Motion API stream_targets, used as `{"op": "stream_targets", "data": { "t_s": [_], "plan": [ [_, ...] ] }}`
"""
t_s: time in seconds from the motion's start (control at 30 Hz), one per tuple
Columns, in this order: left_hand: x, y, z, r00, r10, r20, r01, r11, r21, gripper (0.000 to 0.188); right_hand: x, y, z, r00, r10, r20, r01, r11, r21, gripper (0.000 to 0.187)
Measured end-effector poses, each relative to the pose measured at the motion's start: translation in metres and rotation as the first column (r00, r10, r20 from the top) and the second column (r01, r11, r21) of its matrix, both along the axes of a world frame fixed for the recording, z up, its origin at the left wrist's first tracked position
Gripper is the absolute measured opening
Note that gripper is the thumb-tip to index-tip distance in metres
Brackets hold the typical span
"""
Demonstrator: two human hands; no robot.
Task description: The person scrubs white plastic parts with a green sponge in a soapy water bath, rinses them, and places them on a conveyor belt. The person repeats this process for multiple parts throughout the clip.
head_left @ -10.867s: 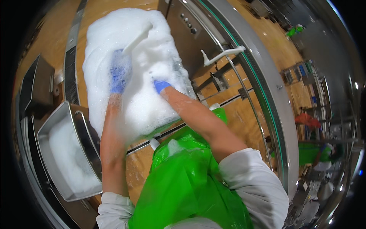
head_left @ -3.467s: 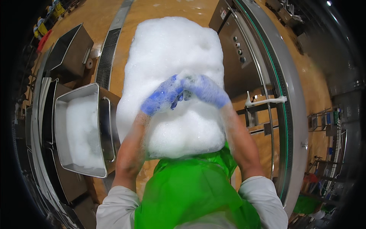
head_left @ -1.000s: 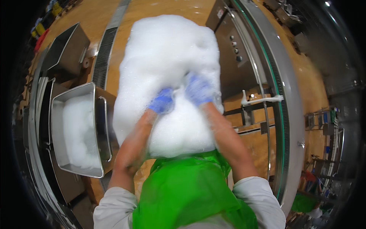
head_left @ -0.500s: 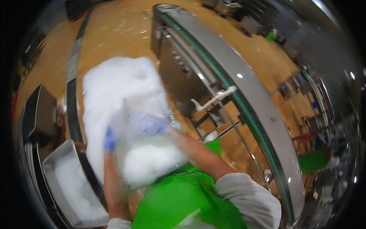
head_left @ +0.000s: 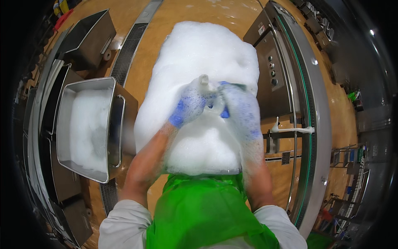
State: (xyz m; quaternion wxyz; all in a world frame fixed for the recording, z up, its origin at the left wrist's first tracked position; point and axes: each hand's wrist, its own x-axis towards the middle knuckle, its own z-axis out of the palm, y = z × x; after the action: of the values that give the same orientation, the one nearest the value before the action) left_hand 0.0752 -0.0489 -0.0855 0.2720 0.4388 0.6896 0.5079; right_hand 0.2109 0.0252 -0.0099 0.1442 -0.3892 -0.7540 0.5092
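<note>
In the head view, both forearms come in from the lower edge, bending inward so the gloved hands meet over the foam (head_left: 203,45). The left hand (head_left: 190,104) is curled around a pale part (head_left: 203,79), its wrist angled up and to the right. The right hand (head_left: 242,106) leans in from the other side, close against the part; it is blurred, and I cannot tell how tightly its fingers close. A dark green edge (head_left: 236,86) shows at the top of that hand. Suds coat the right wrist.

Thick foam hides most of the surface beneath, apart from a grey near edge (head_left: 207,171) just before the green apron (head_left: 199,207). To the left stands a steel bin (head_left: 64,124) with foam inside; a drain grate (head_left: 126,58) crosses the brown floor (head_left: 153,35). At right runs a curved steel machine (head_left: 319,124) with a white bracket (head_left: 294,130).

The pale part sits above the middle of the foam. Its rounded end points away from the person; suds and fingers hide the rest, so its full long axis is unclear.
</note>
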Motion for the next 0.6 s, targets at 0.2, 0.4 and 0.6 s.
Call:
{"op": "stream_targets", "data": {
  "t_s": [0.2, 0.4, 0.6],
  "plan": [
    [-0.002, 0.008, -0.004, 0.97, -0.136, -0.202, 0.123, 0.99, -0.074, 0.018, -0.015, 0.0, -0.009, 0.992, 0.046, 0.118, -0.061, 0.989, 0.132, 0.031],
    [-0.004, 0.003, -0.008, 0.932, -0.007, -0.362, 0.073, 0.983, 0.167, 0.019, -0.02, 0.0, 0.005, 0.973, 0.197, 0.122, -0.23, 0.884, 0.407, 0.02],
    [-0.003, 0.005, -0.017, 0.965, -0.082, -0.248, 0.095, 0.995, 0.04, 0.02, -0.026, 0.013, -0.031, 0.985, 0.162, 0.052, -0.159, 0.773, 0.614, 0.019]
  ]
}}
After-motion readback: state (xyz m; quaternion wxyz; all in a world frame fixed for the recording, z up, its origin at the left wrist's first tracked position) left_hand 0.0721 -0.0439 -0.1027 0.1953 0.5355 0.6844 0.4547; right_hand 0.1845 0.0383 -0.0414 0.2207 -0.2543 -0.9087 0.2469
